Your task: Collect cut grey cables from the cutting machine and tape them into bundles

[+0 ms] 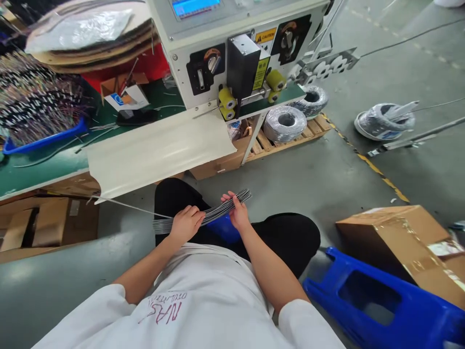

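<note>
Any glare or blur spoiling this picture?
Head view: glare whitens the plastic bag, and the floor shines at lower left; head view: text on the screen is unreadable; head view: the cable bundle shows no strong glare, its strands distinguishable.

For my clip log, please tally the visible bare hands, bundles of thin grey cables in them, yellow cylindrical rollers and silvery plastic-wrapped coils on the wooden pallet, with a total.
Bare hands, left and right: 2
Held bundle of thin grey cables: 1
Yellow cylindrical rollers: 4
Silvery plastic-wrapped coils on wooden pallet: 2
Total: 9
</note>
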### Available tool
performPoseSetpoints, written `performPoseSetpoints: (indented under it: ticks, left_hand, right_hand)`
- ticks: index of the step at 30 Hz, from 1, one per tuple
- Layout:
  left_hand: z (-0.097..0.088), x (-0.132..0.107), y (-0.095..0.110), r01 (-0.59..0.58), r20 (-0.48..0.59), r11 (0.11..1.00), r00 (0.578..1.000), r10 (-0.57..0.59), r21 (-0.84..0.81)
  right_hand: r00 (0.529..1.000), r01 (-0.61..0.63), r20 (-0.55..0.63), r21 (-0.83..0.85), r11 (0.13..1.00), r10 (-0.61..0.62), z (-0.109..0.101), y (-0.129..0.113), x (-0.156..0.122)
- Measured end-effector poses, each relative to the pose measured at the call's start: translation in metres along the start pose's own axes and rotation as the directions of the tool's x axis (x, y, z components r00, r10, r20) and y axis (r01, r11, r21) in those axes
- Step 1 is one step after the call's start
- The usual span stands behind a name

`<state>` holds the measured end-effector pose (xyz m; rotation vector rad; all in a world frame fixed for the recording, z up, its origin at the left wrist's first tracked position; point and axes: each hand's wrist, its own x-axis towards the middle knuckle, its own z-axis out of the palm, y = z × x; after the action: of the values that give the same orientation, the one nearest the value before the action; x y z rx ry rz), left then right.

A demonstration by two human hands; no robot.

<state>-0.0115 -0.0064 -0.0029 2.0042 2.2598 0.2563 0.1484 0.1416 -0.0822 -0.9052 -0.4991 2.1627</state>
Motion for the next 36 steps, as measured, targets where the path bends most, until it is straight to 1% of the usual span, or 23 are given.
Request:
performPoseSetpoints:
  ticks: [6, 11, 13, 15, 17, 20, 22, 24, 26, 28, 30, 32, 36]
  left_hand:
    - [0.000, 0.006, -0.002, -0.034, -0.006, 0.999, 0.999, 0.034, 0.035]
    - [-0.002, 0.007, 0.006, -0.017, 0.021, 0.998, 1.000, 0.016, 0.063]
    - [-0.006, 0.005, 0.004, -0.008, 0.024, 0.998, 1.000, 0.006, 0.067]
    - [-0.012, -0.001, -0.006, 0.042, -0.003, 0.997, 0.999, -0.042, 0.070]
    - [-0.020, -0.012, -0.022, 0.144, -0.057, 0.987, 0.988, -0.140, 0.074]
    - [-0.028, -0.037, -0.048, 0.290, -0.122, 0.956, 0.952, -0.282, 0.045]
    - [-0.028, -0.053, -0.060, 0.339, -0.137, 0.941, 0.931, -0.337, -0.009]
    - [-0.023, -0.066, -0.066, 0.365, -0.147, 0.927, 0.915, -0.374, -0.087]
    - [-0.015, -0.073, -0.067, 0.387, -0.169, 0.907, 0.895, -0.413, -0.165]
    - [-0.008, -0.076, -0.065, 0.408, -0.192, 0.887, 0.873, -0.448, -0.216]
    - [-0.003, -0.075, -0.064, 0.421, -0.201, 0.878, 0.862, -0.465, -0.227]
    - [-0.003, -0.072, -0.063, 0.412, -0.190, 0.888, 0.873, -0.450, -0.205]
    - [-0.011, -0.062, -0.061, 0.317, -0.154, 0.941, 0.930, -0.333, -0.117]
  right_hand:
    - [1.000, -0.016, -0.005, 0.013, 1.000, 0.016, 0.000, 0.001, 0.003]
    - [0.998, -0.055, -0.027, 0.008, 0.998, 0.055, -0.002, -0.001, -0.001]
    - [0.997, -0.069, -0.044, 0.015, 0.998, 0.069, -0.006, 0.000, 0.000]
    - [0.996, -0.059, -0.070, 0.032, 0.998, 0.062, -0.011, 0.003, 0.004]
    - [0.995, -0.051, -0.083, 0.048, 0.998, 0.055, -0.015, 0.006, 0.009]
    - [0.995, -0.034, -0.091, 0.040, 0.999, 0.037, -0.016, 0.010, 0.013]
    - [0.996, -0.009, -0.089, 0.035, 0.999, 0.012, -0.013, 0.010, 0.012]
    - [0.997, 0.013, -0.076, 0.049, 0.999, -0.009, -0.010, 0.009, 0.010]
    - [0.998, 0.009, -0.061, 0.075, 0.997, -0.004, -0.007, 0.008, 0.008]
    - [0.998, -0.013, -0.057, 0.098, 0.995, 0.018, -0.007, 0.007, 0.008]
    - [0.998, -0.032, -0.055, 0.111, 0.993, 0.038, -0.008, 0.006, 0.009]
    - [0.998, -0.035, -0.048, 0.112, 0.993, 0.040, -0.009, 0.006, 0.010]
    - [0.998, -0.052, -0.030, 0.087, 0.995, 0.055, -0.011, 0.005, 0.013]
